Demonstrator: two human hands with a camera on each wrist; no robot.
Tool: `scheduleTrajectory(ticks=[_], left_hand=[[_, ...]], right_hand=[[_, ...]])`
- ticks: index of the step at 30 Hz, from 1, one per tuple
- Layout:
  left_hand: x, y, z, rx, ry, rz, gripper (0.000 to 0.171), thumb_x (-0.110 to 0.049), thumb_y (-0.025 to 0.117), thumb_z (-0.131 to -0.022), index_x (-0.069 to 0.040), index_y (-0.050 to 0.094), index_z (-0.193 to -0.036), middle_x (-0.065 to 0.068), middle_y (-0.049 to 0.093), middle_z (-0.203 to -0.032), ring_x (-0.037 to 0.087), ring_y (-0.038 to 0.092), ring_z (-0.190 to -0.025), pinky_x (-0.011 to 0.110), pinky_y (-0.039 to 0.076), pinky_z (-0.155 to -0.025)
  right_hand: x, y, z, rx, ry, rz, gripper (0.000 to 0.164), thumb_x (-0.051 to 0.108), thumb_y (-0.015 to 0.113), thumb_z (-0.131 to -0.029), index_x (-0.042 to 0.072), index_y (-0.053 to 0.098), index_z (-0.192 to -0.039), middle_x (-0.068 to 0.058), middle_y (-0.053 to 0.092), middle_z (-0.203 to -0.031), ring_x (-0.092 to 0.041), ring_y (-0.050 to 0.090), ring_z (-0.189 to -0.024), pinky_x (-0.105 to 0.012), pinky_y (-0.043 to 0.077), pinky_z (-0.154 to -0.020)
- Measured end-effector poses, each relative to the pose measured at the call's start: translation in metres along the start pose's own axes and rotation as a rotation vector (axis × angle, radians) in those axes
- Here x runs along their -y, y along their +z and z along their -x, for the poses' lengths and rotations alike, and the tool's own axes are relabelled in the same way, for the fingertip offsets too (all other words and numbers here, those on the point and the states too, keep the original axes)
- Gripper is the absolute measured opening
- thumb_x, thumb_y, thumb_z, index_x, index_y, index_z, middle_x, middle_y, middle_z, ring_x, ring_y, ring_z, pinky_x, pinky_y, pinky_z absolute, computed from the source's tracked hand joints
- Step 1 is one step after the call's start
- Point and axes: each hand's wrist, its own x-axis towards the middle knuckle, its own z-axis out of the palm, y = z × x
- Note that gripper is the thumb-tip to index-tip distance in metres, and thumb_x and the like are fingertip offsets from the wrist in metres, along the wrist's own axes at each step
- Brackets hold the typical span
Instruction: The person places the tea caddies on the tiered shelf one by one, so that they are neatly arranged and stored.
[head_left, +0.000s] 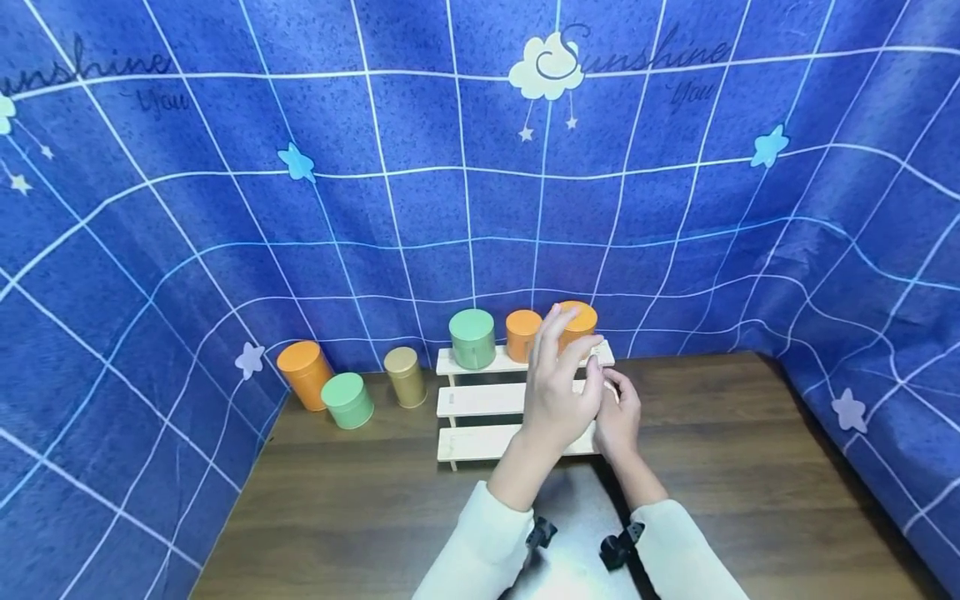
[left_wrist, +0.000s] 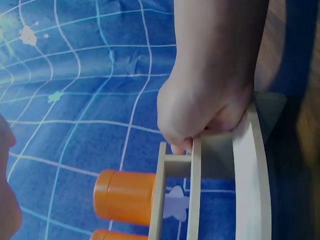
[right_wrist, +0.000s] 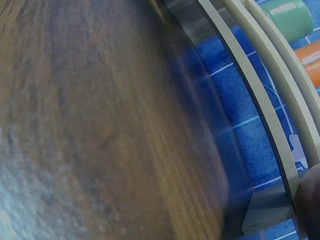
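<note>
A cream three-tier step rack (head_left: 480, 402) stands on the table, its right end behind both hands. My right hand (head_left: 619, 421) grips that end; in the left wrist view its fingers (left_wrist: 187, 145) curl over the tier boards. Raised over the rack's right half, my left hand (head_left: 558, 392) has its fingers spread and extended, holding nothing. It partly covers a round orange canister (head_left: 579, 315) on the top tier. Beside that canister are a smaller orange canister (head_left: 521, 336) and a green canister (head_left: 472, 340).
Left of the rack on the wooden table (head_left: 337, 492) stand a tall orange canister (head_left: 304, 377), a short green canister (head_left: 348, 402) and a gold canister (head_left: 406, 379). A blue gridded cloth (head_left: 420, 208) hangs behind and along both sides.
</note>
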Motion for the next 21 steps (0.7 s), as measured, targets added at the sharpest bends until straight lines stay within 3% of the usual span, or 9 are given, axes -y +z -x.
scheduleTrajectory(ticks=[3, 6, 9, 16, 21], left_hand=[[0.003, -0.012, 0.003, -0.103, 0.046, 0.026, 0.022, 0.000, 0.070, -0.088, -0.007, 0.073, -0.108, 0.019, 0.058, -0.143, 0.039, 0.051, -0.146, 0.048, 0.042, -0.125], [0.008, -0.025, 0.006, -0.181, 0.077, 0.051, 0.019, 0.005, 0.069, -0.084, -0.005, 0.071, -0.100, 0.021, 0.060, -0.133, 0.039, 0.056, -0.136, 0.048, 0.046, -0.120], [0.015, -0.039, 0.010, -0.237, 0.072, 0.064, 0.017, 0.007, 0.068, -0.081, -0.004, 0.069, -0.094, 0.021, 0.060, -0.122, 0.038, 0.059, -0.124, 0.046, 0.048, -0.116], [0.040, -0.068, 0.018, -0.278, -0.067, 0.037, 0.014, 0.005, 0.066, -0.082, -0.005, 0.068, -0.092, 0.022, 0.058, -0.115, 0.039, 0.055, -0.115, 0.048, 0.043, -0.107], [0.063, -0.086, 0.026, -0.319, -0.151, 0.030, 0.014, 0.006, 0.067, -0.084, -0.002, 0.069, -0.095, 0.025, 0.059, -0.117, 0.041, 0.053, -0.117, 0.043, 0.042, -0.108]], right_hand=[[-0.001, -0.001, 0.000, -0.006, -0.016, 0.007, 0.035, -0.003, 0.051, -0.098, -0.005, 0.067, -0.129, -0.021, 0.067, -0.124, -0.002, 0.056, -0.095, -0.010, 0.047, -0.081], [-0.002, -0.001, -0.001, 0.003, -0.017, 0.007, 0.035, -0.004, 0.051, -0.099, -0.005, 0.066, -0.131, -0.022, 0.067, -0.129, -0.005, 0.054, -0.102, -0.009, 0.044, -0.086], [-0.004, -0.001, -0.001, 0.010, -0.003, -0.017, 0.034, -0.004, 0.051, -0.100, -0.005, 0.065, -0.131, -0.022, 0.066, -0.130, -0.008, 0.053, -0.104, -0.009, 0.044, -0.087], [-0.003, -0.001, -0.003, 0.003, -0.013, -0.050, 0.033, -0.006, 0.049, -0.101, -0.008, 0.064, -0.130, -0.023, 0.064, -0.125, -0.008, 0.054, -0.100, -0.010, 0.046, -0.085], [-0.001, -0.002, -0.004, 0.030, 0.008, -0.029, 0.035, -0.003, 0.048, -0.103, -0.006, 0.064, -0.134, -0.024, 0.065, -0.132, -0.017, 0.055, -0.108, -0.008, 0.045, -0.086]])
